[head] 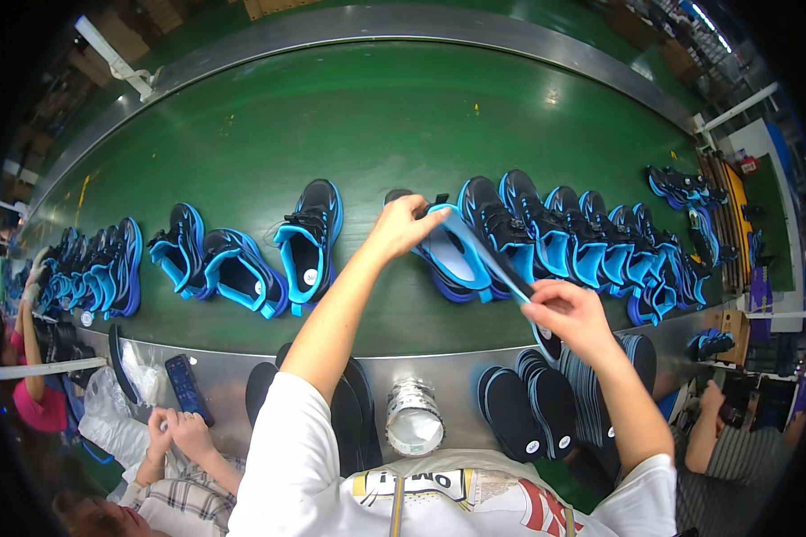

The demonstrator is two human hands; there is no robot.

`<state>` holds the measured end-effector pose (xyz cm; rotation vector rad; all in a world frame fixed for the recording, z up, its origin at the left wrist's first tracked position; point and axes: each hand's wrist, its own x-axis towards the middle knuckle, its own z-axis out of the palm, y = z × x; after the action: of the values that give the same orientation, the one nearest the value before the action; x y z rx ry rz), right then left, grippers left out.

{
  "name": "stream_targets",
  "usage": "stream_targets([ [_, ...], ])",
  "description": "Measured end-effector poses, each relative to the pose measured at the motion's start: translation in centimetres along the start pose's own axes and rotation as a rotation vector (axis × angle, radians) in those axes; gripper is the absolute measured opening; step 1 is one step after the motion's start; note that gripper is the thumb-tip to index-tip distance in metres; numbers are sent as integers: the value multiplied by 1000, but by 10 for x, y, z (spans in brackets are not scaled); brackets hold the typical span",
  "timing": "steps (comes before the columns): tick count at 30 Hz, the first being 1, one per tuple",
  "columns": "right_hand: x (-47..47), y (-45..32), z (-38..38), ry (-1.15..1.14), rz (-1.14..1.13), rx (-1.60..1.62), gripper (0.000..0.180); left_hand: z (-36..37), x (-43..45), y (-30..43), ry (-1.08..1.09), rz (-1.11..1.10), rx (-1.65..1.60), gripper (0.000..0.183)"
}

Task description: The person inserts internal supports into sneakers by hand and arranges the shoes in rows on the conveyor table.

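My left hand (410,225) is at the open collar of a black and blue sneaker (460,258), with its thumb by the shoe's tongue and its fingers over the laces. An insole (487,252), dark on one side and light blue on the other, slants from that shoe down to my right hand (567,312), which pinches it near its lower end. Inside the sneaker a pale lining shows. A similar sneaker (311,245) with a dark insole bearing a round white sticker stands to the left.
Rows of sneakers (564,235) line the green conveyor belt (376,127). Stacked insoles (517,413), more insoles (356,416) and a roll of round stickers (414,416) lie on the metal ledge. A phone (188,389) and a co-worker's hands (181,433) are at lower left; other people are at both sides.
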<state>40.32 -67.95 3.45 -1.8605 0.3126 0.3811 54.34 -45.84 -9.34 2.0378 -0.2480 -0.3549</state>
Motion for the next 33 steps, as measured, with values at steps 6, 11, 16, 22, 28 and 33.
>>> stream_targets([
  [6, 42, -47, 26, -314, 319, -342, 15, 6, -34, -24, 40, -259, -502, 44],
  [11, 81, 4, 67, -341, -38, -799, 14, 14, -42, -22, 11, -250, -534, 43],
  [16, 82, 55, 105, -197, -524, -1260, 12, 10, -40, -33, -69, -226, -468, 40],
  [22, 48, 22, 108, -1, -451, -1285, 21, -2, -53, -13, -9, -165, -303, 48],
  [28, 81, 30, 89, -337, -276, -1216, 17, 13, -47, -20, 106, -216, -267, 51],
  [33, 87, 52, 107, -285, -602, -1307, 12, 15, -48, -29, 81, -191, -401, 47],
])
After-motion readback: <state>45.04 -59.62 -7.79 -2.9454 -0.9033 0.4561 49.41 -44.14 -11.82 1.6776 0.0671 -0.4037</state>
